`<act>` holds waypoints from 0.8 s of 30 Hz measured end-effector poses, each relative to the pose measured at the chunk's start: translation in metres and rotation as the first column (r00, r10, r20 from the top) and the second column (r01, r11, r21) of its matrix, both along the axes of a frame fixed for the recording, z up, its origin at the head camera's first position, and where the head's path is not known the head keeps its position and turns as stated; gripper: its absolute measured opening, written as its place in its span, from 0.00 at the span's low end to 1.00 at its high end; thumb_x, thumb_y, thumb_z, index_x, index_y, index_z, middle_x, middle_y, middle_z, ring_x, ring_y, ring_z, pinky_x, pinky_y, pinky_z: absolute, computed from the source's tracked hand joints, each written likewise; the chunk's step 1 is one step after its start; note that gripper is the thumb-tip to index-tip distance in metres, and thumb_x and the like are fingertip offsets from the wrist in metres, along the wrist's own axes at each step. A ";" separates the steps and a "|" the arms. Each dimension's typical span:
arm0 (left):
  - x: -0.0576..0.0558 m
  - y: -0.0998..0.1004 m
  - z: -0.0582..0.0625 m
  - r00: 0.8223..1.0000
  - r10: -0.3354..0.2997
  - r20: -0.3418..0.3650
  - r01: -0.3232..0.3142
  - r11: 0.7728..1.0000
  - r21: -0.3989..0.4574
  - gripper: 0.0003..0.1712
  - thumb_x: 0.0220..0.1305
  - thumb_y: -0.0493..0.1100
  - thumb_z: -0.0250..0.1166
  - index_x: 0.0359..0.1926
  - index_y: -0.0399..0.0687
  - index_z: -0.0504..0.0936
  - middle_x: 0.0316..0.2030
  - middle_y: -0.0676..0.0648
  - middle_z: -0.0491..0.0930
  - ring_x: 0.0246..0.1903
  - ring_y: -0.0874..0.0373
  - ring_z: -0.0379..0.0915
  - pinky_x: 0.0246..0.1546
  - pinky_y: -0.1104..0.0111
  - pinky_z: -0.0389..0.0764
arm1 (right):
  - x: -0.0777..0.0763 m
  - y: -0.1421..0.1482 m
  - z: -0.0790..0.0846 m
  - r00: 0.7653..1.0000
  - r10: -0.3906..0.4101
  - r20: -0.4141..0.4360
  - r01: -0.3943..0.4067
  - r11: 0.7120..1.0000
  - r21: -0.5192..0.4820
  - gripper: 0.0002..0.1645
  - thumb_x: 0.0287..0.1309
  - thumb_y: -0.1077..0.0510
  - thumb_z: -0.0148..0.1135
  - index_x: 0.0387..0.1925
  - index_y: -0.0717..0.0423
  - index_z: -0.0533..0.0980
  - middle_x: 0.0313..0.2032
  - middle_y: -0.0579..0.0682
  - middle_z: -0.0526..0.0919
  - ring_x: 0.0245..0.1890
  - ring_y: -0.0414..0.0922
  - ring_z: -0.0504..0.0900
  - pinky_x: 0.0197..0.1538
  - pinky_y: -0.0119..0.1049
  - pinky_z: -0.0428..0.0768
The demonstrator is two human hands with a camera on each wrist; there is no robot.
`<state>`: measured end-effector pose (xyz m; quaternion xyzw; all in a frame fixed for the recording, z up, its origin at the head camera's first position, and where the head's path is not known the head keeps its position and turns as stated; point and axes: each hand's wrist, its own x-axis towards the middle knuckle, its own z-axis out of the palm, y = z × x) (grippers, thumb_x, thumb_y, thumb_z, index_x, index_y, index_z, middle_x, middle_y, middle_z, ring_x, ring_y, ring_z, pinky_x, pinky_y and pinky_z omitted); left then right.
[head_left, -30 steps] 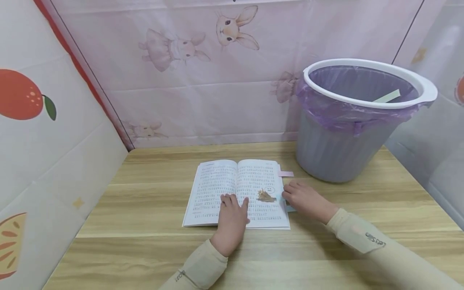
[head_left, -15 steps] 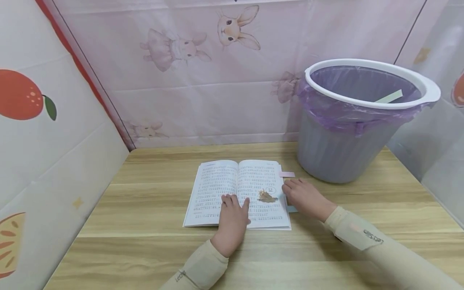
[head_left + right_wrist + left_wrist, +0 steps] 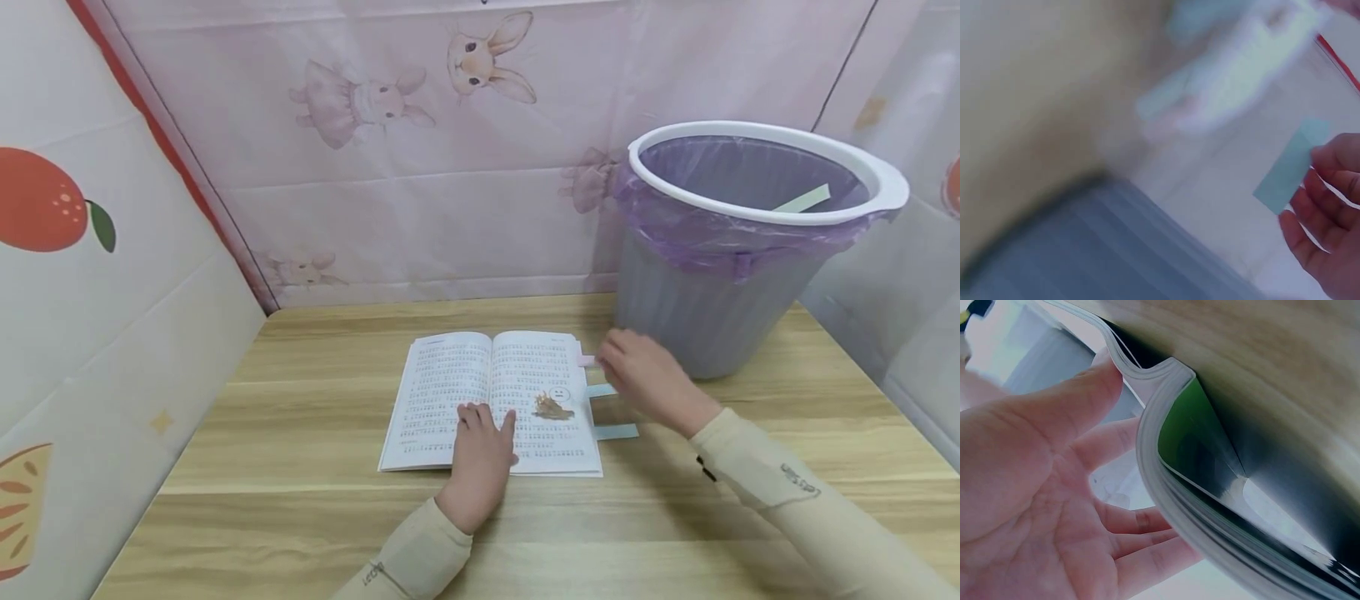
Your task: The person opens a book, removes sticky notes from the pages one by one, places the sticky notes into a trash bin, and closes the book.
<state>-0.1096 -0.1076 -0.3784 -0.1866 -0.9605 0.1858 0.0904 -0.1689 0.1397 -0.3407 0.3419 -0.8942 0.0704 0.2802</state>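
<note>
An open book (image 3: 442,375) lies on the table, its right page showing a small brown picture. My left hand (image 3: 482,458) rests on the book near the lower end of the spine, thumb and fingers spread; the left wrist view shows its fingers (image 3: 1141,550) lying over the curved pages. My right hand (image 3: 648,379) is raised beside the book's right edge. In the right wrist view it pinches a pale blue-green sticky tab (image 3: 1291,165) between thumb and fingers. A pink tab (image 3: 587,361) and two blue tabs (image 3: 617,432) stick out from the book's right edge.
A grey trash bin (image 3: 675,300) with a white rim and purple liner stands at the back right, close behind my right hand. A pale green strip (image 3: 804,200) shows inside it. Printed wall coverings (image 3: 420,225) border the table.
My right hand has come away from the book's right edge and moved up and right toward the bin, uncovering the blue tabs. The left hand stays in place.
</note>
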 end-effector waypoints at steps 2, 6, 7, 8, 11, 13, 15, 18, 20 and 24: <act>0.000 0.000 -0.001 1.000 0.008 0.012 -0.008 1.000 0.011 0.33 0.58 0.65 0.60 0.64 0.62 0.74 0.49 0.32 0.74 0.51 0.40 0.73 0.49 0.63 0.77 | -0.002 0.002 0.022 0.996 0.037 -0.086 -0.043 0.997 -0.067 0.05 0.49 0.70 0.64 0.31 0.64 0.77 0.29 0.53 0.75 0.27 0.49 0.73 0.29 0.41 0.73; -0.001 0.000 -0.003 1.000 0.012 0.020 -0.012 1.000 0.021 0.33 0.59 0.65 0.61 0.64 0.62 0.74 0.49 0.32 0.74 0.51 0.39 0.73 0.50 0.63 0.77 | 0.000 0.006 0.068 0.955 0.064 -0.289 -0.107 0.985 -0.136 0.05 0.51 0.71 0.61 0.33 0.68 0.77 0.29 0.57 0.78 0.26 0.53 0.74 0.28 0.44 0.74; -0.001 -0.001 -0.003 1.000 0.010 0.019 -0.010 1.000 0.019 0.33 0.59 0.65 0.60 0.64 0.62 0.74 0.48 0.32 0.74 0.51 0.39 0.73 0.49 0.63 0.77 | 0.001 0.007 0.079 0.938 0.055 -0.341 -0.114 0.981 -0.155 0.05 0.52 0.71 0.60 0.33 0.68 0.77 0.29 0.58 0.78 0.26 0.55 0.75 0.28 0.46 0.74; -0.001 -0.001 -0.003 1.000 0.008 0.017 -0.008 1.000 0.021 0.33 0.59 0.65 0.60 0.63 0.62 0.74 0.48 0.32 0.74 0.51 0.39 0.73 0.49 0.63 0.77 | 0.002 0.008 0.089 0.917 0.037 -0.396 -0.118 0.976 -0.181 0.05 0.52 0.70 0.59 0.33 0.69 0.77 0.29 0.60 0.79 0.26 0.57 0.75 0.29 0.48 0.74; -0.002 0.000 -0.004 1.000 0.006 0.017 -0.006 1.000 0.020 0.33 0.59 0.65 0.60 0.63 0.61 0.74 0.48 0.32 0.74 0.51 0.39 0.73 0.49 0.63 0.77 | 0.001 0.012 0.113 0.839 -0.076 -0.538 -0.118 0.941 -0.317 0.04 0.54 0.69 0.59 0.33 0.68 0.77 0.30 0.62 0.80 0.28 0.62 0.75 0.32 0.54 0.74; -0.002 0.000 -0.004 1.000 0.006 0.023 -0.007 1.000 0.020 0.33 0.59 0.64 0.60 0.64 0.61 0.74 0.49 0.32 0.74 0.52 0.39 0.73 0.50 0.63 0.77 | -0.001 0.017 0.126 0.797 -0.175 -0.579 -0.110 0.900 -0.423 0.04 0.55 0.68 0.59 0.33 0.67 0.78 0.30 0.63 0.81 0.29 0.64 0.75 0.33 0.57 0.71; -0.002 0.000 -0.004 1.000 0.008 0.027 -0.008 1.000 0.017 0.33 0.60 0.64 0.60 0.64 0.61 0.74 0.49 0.32 0.74 0.52 0.39 0.72 0.50 0.63 0.77 | -0.005 0.026 0.135 0.779 -0.267 -0.567 -0.070 0.862 -0.503 0.06 0.57 0.66 0.58 0.33 0.68 0.78 0.30 0.65 0.81 0.31 0.66 0.74 0.36 0.58 0.68; -0.002 0.000 -0.003 1.000 0.006 0.013 -0.006 1.000 0.013 0.33 0.59 0.65 0.60 0.64 0.62 0.74 0.49 0.32 0.74 0.51 0.39 0.73 0.49 0.63 0.77 | -0.009 0.042 0.144 0.803 -0.373 -0.466 0.065 0.831 -0.553 0.10 0.61 0.63 0.55 0.35 0.70 0.78 0.33 0.67 0.80 0.35 0.67 0.72 0.39 0.59 0.65; -0.002 0.000 -0.004 1.000 0.004 -0.003 -0.004 1.000 0.012 0.33 0.58 0.65 0.61 0.63 0.62 0.75 0.48 0.32 0.75 0.51 0.40 0.73 0.48 0.63 0.78 | -0.010 0.052 0.147 0.821 -0.432 -0.373 0.153 0.796 -0.586 0.13 0.61 0.62 0.53 0.35 0.71 0.78 0.33 0.67 0.80 0.37 0.66 0.72 0.42 0.57 0.64; -0.003 0.000 -0.005 1.000 -0.001 -0.030 0.001 1.000 0.007 0.33 0.57 0.66 0.61 0.62 0.63 0.76 0.48 0.33 0.75 0.50 0.40 0.74 0.47 0.64 0.78 | -0.009 0.062 0.150 0.840 -0.509 -0.189 0.280 0.704 -0.652 0.16 0.61 0.61 0.51 0.35 0.72 0.79 0.32 0.67 0.79 0.38 0.63 0.72 0.48 0.53 0.64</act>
